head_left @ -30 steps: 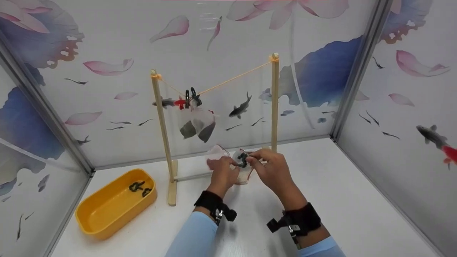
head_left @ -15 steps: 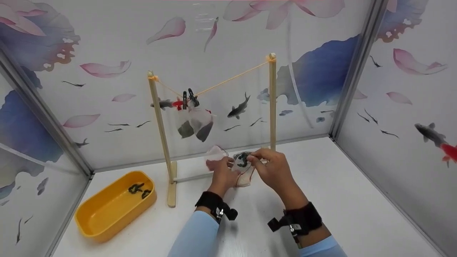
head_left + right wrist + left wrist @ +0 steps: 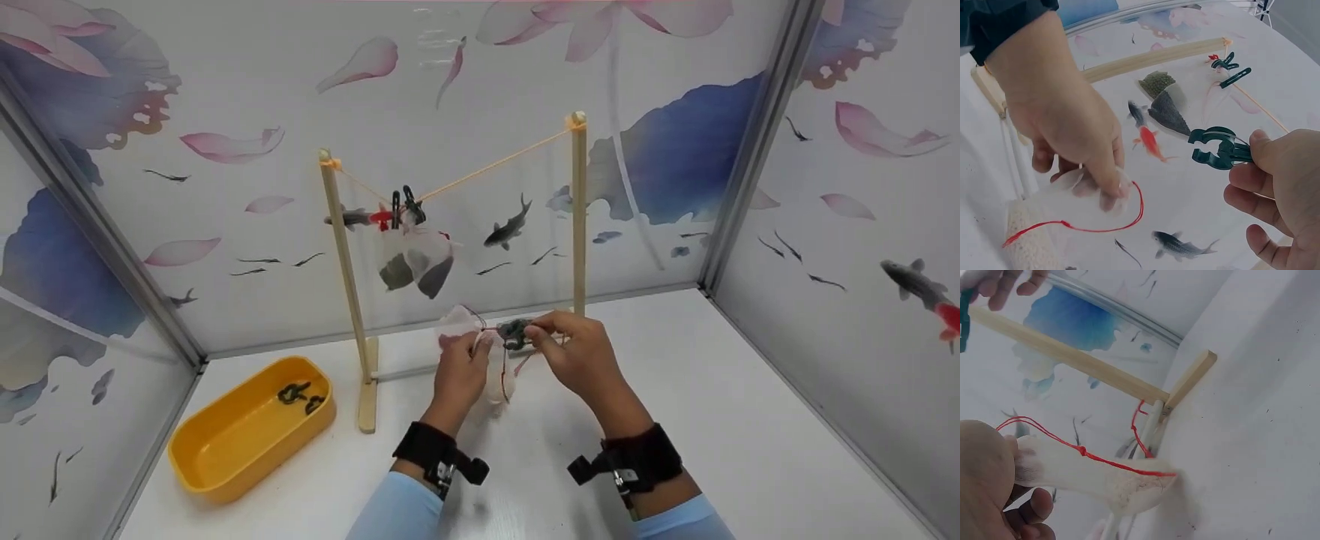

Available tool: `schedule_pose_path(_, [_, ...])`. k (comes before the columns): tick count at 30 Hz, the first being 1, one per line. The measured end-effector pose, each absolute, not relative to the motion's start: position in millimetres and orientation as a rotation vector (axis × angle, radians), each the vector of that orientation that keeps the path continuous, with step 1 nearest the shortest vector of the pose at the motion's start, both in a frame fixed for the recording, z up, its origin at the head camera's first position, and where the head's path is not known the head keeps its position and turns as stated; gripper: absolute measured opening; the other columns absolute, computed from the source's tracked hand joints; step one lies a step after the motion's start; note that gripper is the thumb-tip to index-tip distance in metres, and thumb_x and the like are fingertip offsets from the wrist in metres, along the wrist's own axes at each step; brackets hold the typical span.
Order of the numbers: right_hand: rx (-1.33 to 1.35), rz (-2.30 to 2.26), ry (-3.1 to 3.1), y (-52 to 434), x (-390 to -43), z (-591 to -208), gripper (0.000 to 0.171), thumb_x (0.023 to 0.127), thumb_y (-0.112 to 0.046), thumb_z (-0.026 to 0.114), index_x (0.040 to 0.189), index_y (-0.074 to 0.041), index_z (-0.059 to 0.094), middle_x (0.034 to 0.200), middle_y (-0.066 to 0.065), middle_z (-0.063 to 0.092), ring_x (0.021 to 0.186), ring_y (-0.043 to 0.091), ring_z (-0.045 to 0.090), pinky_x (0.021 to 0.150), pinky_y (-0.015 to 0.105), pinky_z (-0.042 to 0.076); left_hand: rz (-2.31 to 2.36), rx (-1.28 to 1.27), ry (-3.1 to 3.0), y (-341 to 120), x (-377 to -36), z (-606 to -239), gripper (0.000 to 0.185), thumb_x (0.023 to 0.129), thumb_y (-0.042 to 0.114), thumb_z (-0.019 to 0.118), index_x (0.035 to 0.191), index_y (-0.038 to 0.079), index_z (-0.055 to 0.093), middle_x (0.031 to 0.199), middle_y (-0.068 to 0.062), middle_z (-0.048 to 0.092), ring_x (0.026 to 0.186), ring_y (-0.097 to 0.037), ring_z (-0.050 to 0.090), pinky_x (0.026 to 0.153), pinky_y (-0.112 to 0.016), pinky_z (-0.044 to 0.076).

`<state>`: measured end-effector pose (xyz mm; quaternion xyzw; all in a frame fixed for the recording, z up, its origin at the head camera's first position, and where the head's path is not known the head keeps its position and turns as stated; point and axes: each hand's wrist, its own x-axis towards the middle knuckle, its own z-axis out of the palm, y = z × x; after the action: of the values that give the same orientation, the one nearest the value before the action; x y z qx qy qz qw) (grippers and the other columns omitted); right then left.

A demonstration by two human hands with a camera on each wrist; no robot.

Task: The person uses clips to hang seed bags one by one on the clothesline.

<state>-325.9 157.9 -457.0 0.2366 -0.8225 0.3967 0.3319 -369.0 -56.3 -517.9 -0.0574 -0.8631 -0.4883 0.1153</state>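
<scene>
My left hand (image 3: 459,375) pinches the top of a white mesh drawstring bag (image 3: 1089,211) with a red cord and pale grains in its lower end. The bag hangs down from my fingers, low over the table. My right hand (image 3: 574,352) pinches a dark green spring clip (image 3: 1221,147) by its handles, just right of the bag, and the clip's mouth faces the left hand. Behind the left hand lies another pale bag (image 3: 456,322) with pinkish contents. Two bags with dark contents (image 3: 433,276) hang from the rope on green clips (image 3: 411,206).
An orange rope (image 3: 495,166) sags between two wooden posts (image 3: 579,225) of a stand. To the left, a yellow basin (image 3: 232,442) holds a few green clips (image 3: 292,391). Printed panels (image 3: 637,45) wall in the white table (image 3: 750,420) at the back and both sides.
My left hand has taken hold of the bag's top and raised it, so the bag now hangs. The right hand keeps the clip, almost unmoved.
</scene>
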Motion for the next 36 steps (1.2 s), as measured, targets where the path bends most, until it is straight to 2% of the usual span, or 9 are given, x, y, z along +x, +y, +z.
schedule_pose_path(3, [0.623,1.04,-2.159,157,-326,-457,0.008,0.102,-0.018,0.086,0.103,-0.01,0.087,0.094,0.002,0.085,0.09,0.022,0.082,0.082,0.052,0.067,-1.374,-0.136,-2.467,-71,-359,-506,0.039,0.118,0.035,0.064,0.084,0.016,0.055,0.077,0.002,0.047,0.071,-0.017,0.045,0.068,-0.035,0.037])
schedule_pose_path(5, [0.623,1.042,-2.162,157,-327,-456,0.006,0.102,-0.017,0.086,0.103,-0.011,0.087,0.094,0.001,0.085,0.091,0.021,0.082,0.082,0.051,0.067,-1.277,-0.132,-2.416,-81,-354,-496,0.034,0.117,0.032,0.064,0.089,0.013,0.064,0.08,-0.001,0.056,0.074,-0.019,0.054,0.07,-0.039,0.043])
schedule_pose_path(8, [0.624,1.041,-2.167,157,-326,-454,0.007,0.103,-0.018,0.086,0.102,-0.012,0.087,0.094,0.0,0.086,0.09,0.02,0.082,0.08,0.049,0.067,-1.121,-0.133,-2.341,-98,-346,-480,0.025,0.115,0.028,0.066,0.104,0.009,0.077,0.094,-0.007,0.073,0.087,-0.026,0.071,0.076,-0.048,0.056])
schedule_pose_path(10, [0.628,1.029,-2.167,156,-326,-452,0.009,0.103,-0.019,0.085,0.103,-0.011,0.088,0.095,0.0,0.086,0.089,0.019,0.082,0.077,0.048,0.066,-1.02,-0.144,-2.291,-109,-341,-468,0.022,0.114,0.024,0.067,0.114,0.006,0.08,0.105,-0.011,0.079,0.094,-0.029,0.077,0.082,-0.05,0.063])
schedule_pose_path(13, [0.646,1.006,-2.151,155,-321,-449,0.006,0.102,-0.016,0.086,0.103,-0.01,0.088,0.095,0.002,0.086,0.089,0.02,0.082,0.074,0.045,0.066,-0.91,-0.173,-2.212,-127,-333,-450,0.02,0.113,0.02,0.071,0.12,0.003,0.08,0.108,-0.013,0.081,0.094,-0.029,0.079,0.086,-0.048,0.069])
schedule_pose_path(19, [0.731,0.978,-2.086,142,-319,-430,0.008,0.1,-0.012,0.088,0.104,-0.007,0.088,0.096,0.005,0.086,0.091,0.022,0.082,0.078,0.047,0.068,-0.836,-0.221,-2.065,-166,-324,-407,0.025,0.112,0.024,0.075,0.12,0.002,0.082,0.105,-0.014,0.082,0.091,-0.028,0.079,0.09,-0.044,0.07])
schedule_pose_path(27, [0.931,0.859,-2.02,102,-340,-353,0.017,0.109,-0.02,0.078,0.11,-0.004,0.085,0.099,0.009,0.084,0.092,0.027,0.076,0.082,0.042,0.064,-0.861,-0.125,-2.15,-195,-336,-347,0.03,0.114,0.027,0.072,0.121,-0.001,0.081,0.106,-0.018,0.078,0.092,-0.033,0.072,0.09,-0.047,0.067])
schedule_pose_path(33, [0.836,1.013,-2.071,70,-372,-278,0.024,0.112,-0.028,0.074,0.117,-0.007,0.084,0.109,0.011,0.081,0.104,0.028,0.072,0.091,0.04,0.059,-0.846,-0.095,-2.175,-198,-359,-304,0.032,0.111,0.03,0.075,0.117,-0.001,0.082,0.107,-0.017,0.064,0.102,-0.034,0.071,0.087,-0.048,0.06])
schedule_pose_path(36, [0.763,1.062,-2.148,52,-388,-250,0.026,0.113,-0.031,0.073,0.12,-0.009,0.085,0.113,0.009,0.077,0.113,0.028,0.069,0.099,0.041,0.056,-0.831,-0.101,-2.162,-195,-368,-285,0.031,0.109,0.031,0.077,0.115,0.001,0.084,0.107,-0.016,0.067,0.104,-0.033,0.073,0.088,-0.047,0.062])
